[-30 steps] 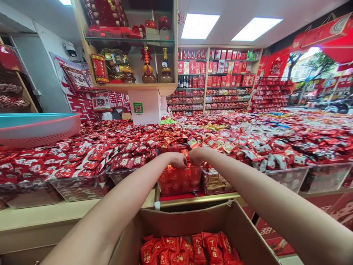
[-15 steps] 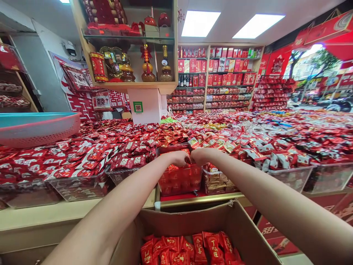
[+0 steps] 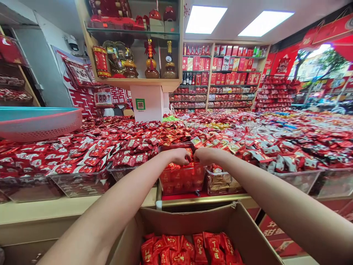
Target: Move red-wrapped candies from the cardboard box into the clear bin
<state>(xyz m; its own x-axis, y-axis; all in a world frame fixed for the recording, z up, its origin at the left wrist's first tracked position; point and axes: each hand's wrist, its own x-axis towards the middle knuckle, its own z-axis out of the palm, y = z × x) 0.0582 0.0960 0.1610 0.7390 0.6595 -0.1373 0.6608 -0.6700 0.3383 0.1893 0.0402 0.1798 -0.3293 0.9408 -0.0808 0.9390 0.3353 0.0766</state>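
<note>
Cream-edged counter (image 3: 24, 212) before stocked shelves (image 3: 210, 73), hands (image 3: 181, 156) at a red-filled bin (image 3: 180, 181).

Left arm (image 3: 116, 204) and right arm (image 3: 270, 195) both bare, stretched way out and angled inward. Left hand (image 3: 180, 156) and right hand (image 3: 202, 156) nearly meet; left fingers (image 3: 188, 157) look curled, right ones mostly hidden tbh.

View slightly lower, further left
</note>
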